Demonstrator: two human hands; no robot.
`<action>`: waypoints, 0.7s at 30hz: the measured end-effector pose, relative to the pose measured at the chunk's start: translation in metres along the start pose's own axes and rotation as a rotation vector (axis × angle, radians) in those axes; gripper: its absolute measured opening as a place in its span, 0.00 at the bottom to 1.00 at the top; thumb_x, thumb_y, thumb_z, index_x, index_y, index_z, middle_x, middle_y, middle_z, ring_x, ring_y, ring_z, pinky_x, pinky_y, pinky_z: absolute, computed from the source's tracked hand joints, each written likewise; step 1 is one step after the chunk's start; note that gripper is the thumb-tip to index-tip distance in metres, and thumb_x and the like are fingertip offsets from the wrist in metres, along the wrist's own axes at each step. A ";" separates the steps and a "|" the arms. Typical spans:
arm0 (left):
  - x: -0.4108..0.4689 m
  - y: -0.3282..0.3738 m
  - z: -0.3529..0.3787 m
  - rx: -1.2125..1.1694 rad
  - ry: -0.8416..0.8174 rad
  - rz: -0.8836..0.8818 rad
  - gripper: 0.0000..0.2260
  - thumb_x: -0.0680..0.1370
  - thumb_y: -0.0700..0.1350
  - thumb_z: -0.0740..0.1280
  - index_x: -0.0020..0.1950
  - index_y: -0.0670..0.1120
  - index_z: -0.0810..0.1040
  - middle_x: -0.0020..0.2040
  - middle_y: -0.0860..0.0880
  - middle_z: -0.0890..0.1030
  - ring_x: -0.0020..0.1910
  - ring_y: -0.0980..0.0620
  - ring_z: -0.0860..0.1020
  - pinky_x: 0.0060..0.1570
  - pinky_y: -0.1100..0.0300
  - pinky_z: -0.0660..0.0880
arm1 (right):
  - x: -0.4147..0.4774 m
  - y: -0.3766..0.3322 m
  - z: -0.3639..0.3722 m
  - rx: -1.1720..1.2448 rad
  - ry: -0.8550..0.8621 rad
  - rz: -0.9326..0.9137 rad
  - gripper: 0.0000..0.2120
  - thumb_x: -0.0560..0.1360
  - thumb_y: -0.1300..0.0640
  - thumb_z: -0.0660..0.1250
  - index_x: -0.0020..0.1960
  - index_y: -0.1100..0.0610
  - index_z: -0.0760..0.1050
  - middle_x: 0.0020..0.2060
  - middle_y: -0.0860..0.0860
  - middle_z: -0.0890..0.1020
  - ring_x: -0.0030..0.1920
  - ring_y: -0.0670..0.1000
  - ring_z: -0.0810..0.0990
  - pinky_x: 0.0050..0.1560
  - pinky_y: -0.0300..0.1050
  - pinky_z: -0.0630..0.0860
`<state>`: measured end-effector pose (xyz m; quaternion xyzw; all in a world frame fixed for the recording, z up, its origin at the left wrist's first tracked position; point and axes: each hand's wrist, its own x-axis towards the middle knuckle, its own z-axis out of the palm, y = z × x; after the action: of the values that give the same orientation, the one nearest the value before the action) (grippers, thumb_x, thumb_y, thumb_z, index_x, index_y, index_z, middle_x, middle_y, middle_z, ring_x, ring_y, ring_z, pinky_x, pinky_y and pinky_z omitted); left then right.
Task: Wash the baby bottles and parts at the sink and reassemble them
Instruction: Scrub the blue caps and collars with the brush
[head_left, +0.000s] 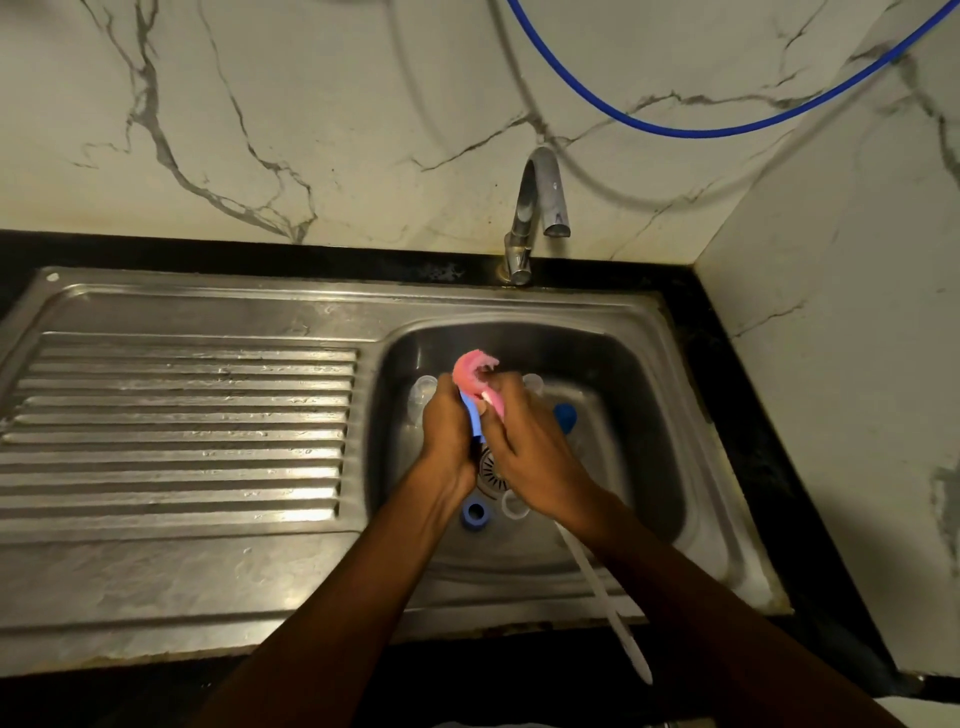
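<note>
Blue part (474, 418) between fingers (445, 400) and sponge (470, 371).

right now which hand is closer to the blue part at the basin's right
Right. The right hand sits just left of the blue part; the left hand is farther left, beyond the right hand.

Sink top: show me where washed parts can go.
Bare: the ribbed drainboard left of the basin, and the flat strip in front of those ribs. Crowded: the basin, where the left hand grips a blue part, the right hand a pink sponge, above a blue ring, blue cap and clear pieces.
</note>
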<state>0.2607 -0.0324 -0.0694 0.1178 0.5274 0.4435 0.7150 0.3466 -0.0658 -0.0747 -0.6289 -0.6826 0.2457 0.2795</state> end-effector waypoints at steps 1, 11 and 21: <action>0.000 0.000 0.001 0.011 -0.002 -0.004 0.18 0.84 0.51 0.55 0.41 0.44 0.76 0.34 0.47 0.80 0.33 0.52 0.79 0.34 0.62 0.76 | 0.000 0.001 -0.001 0.007 0.017 0.024 0.15 0.82 0.54 0.58 0.67 0.60 0.66 0.51 0.55 0.77 0.47 0.46 0.75 0.41 0.29 0.65; -0.006 -0.001 0.004 -0.039 0.004 -0.005 0.17 0.83 0.52 0.57 0.41 0.44 0.75 0.30 0.47 0.79 0.29 0.53 0.78 0.32 0.64 0.76 | -0.003 0.008 -0.004 0.067 0.058 0.097 0.25 0.82 0.54 0.58 0.76 0.55 0.54 0.65 0.57 0.73 0.55 0.51 0.78 0.49 0.34 0.72; -0.012 0.007 0.006 0.005 -0.132 -0.006 0.20 0.85 0.56 0.53 0.46 0.43 0.75 0.27 0.48 0.82 0.25 0.55 0.81 0.28 0.65 0.78 | -0.007 0.013 -0.014 0.229 0.090 0.072 0.34 0.80 0.53 0.63 0.79 0.51 0.46 0.67 0.51 0.71 0.57 0.49 0.79 0.55 0.35 0.77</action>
<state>0.2613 -0.0358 -0.0542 0.1472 0.4806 0.4313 0.7492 0.3658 -0.0716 -0.0741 -0.6272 -0.6140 0.3035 0.3708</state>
